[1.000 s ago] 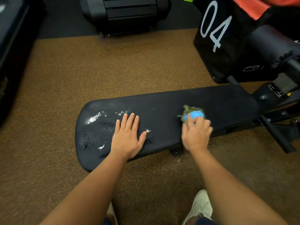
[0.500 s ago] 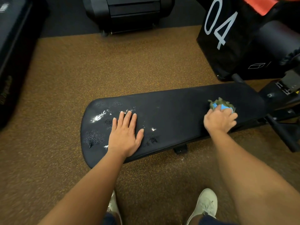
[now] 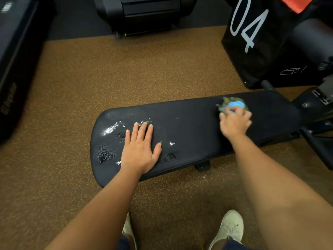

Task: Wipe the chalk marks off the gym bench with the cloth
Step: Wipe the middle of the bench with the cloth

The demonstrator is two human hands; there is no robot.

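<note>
- Where the brown speckled floor (image 3: pixel 162 69) spreads under everything, the gym bench (image 3: pixel 194 134) lies low across it in front of the person.
- The bench's long axis runs from left to right, and the right end sits a little farther from the person than the left. Its rounded free end points left. Its right end meets the black metal frame (image 3: pixel 315 112).
- A black box (image 3: pixel 239 56) marked "04" in white stands on the floor behind the bench's right end, near it. Only its outer walls show, so I cannot tell what it holds.
- A black machine (image 3: pixel 144 13) sits at the far edge of the floor, well apart from the bench.
- The left hand (image 3: pixel 139 150) rests palm down on the left half of the pad. Its fingers are straight and close together, the thumb is spread to the side, and it holds nothing.
- The right hand (image 3: pixel 234 123) is near the pad's right end and blurred. Its fingers curl over the cloth and press it onto the pad.
- Two pale shoes (image 3: pixel 228 230) stand on the floor on the near side of the bench.
- The cloth (image 3: pixel 232 103) is a bunched green and blue wad lying on the pad. It pokes out beyond the right hand's fingertips, toward the far edge.
- The chalk marks (image 3: pixel 110 129) are white smears at the left end, just beside the left hand's fingers. A smaller fleck (image 3: pixel 171 143) lies just right of its thumb, well apart from the cloth.
</note>
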